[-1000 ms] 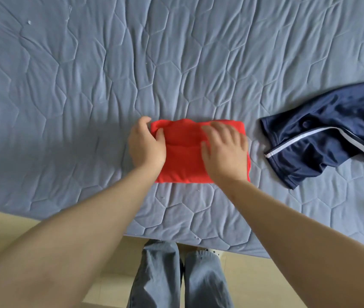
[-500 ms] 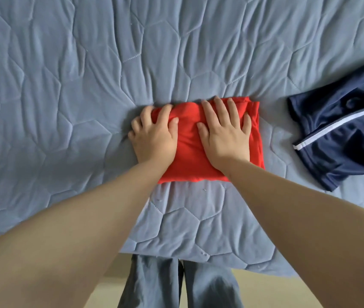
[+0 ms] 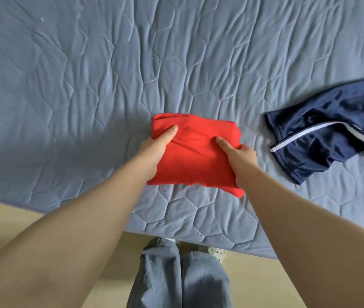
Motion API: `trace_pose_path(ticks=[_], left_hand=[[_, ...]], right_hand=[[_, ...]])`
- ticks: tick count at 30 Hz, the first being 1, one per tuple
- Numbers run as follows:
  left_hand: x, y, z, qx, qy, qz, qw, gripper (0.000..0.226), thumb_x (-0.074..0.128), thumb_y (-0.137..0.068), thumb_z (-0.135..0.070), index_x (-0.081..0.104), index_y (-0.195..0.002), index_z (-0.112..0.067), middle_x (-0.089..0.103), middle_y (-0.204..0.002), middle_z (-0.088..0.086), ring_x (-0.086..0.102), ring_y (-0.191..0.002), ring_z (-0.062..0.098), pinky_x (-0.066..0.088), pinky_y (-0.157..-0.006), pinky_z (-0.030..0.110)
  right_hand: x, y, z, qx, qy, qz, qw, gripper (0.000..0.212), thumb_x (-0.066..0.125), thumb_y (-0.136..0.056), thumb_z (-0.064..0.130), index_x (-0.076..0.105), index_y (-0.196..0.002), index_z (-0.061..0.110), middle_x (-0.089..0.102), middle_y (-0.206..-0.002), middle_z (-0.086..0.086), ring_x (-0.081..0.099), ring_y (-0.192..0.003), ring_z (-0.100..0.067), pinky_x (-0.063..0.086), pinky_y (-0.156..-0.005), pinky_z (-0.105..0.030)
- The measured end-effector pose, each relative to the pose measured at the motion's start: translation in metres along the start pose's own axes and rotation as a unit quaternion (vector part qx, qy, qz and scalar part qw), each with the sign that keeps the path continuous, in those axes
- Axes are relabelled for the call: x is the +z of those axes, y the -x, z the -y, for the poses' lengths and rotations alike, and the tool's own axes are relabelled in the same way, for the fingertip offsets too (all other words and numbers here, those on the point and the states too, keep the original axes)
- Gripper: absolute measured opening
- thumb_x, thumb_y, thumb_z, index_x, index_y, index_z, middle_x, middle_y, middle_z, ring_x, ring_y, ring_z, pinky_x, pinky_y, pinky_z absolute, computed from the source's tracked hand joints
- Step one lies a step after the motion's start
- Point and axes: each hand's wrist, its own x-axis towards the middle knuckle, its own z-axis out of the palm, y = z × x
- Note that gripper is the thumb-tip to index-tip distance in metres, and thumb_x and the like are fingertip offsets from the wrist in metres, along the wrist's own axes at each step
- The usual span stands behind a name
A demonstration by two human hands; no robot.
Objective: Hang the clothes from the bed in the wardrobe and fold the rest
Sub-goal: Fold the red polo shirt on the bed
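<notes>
A folded red garment (image 3: 195, 153) is held just above the blue quilted bed (image 3: 110, 85), near its front edge. My left hand (image 3: 156, 150) grips its left side, thumb on top and fingers underneath. My right hand (image 3: 241, 157) grips its right side the same way. The garment's near right corner droops a little. Navy shorts with a white stripe (image 3: 332, 134) lie unfolded and crumpled on the bed to the right.
The bed's front edge runs across the lower part of the view, with pale floor (image 3: 10, 218) below it. My legs in grey-blue trousers (image 3: 181, 274) stand against the bed. The wardrobe is out of view.
Both hands pressed flat on the red garment a moment ago. Now they have slid to its sides, gripped it with thumbs on top and raised it off the quilt.
</notes>
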Motion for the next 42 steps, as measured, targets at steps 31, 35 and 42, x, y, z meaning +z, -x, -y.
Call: trace_pose_path(ticks=[31,35,42], left_hand=[[-0.484,0.506,-0.119,0.217,0.362,-0.242,0.873,0.031,0.061,-0.083,-0.049,0.060,-0.084,-0.018,0.063,-0.082,0.006,0.059,-0.073,0.022,0.044,-0.076,0.032],[-0.572,0.521,-0.099,0.228,0.385,-0.275,0.851,0.029,0.061,-0.084,-0.047,0.060,-0.081,-0.018,0.063,-0.079,0.007,0.059,-0.070,0.023,0.044,-0.063,0.030],[-0.717,0.524,-0.061,0.228,0.417,-0.310,0.823,0.031,0.061,-0.083,-0.049,0.061,-0.090,-0.018,0.063,-0.083,0.010,0.060,-0.073,0.027,0.045,-0.061,0.033]], right_hand=[[0.108,0.585,0.322,-0.427,0.019,0.361,0.829,0.050,0.040,-0.095,0.003,0.030,-0.143,0.004,0.046,-0.138,-0.018,0.049,-0.119,-0.028,0.036,-0.086,-0.027],[0.181,0.654,0.329,-0.440,0.020,0.388,0.809,0.048,0.038,-0.095,0.007,0.031,-0.142,0.014,0.051,-0.125,-0.011,0.052,-0.109,-0.026,0.038,-0.082,-0.026],[0.303,0.752,0.327,-0.433,0.009,0.435,0.790,0.009,0.041,-0.092,0.003,0.048,-0.096,0.007,0.053,-0.080,-0.004,0.050,-0.065,-0.015,0.041,-0.053,-0.023]])
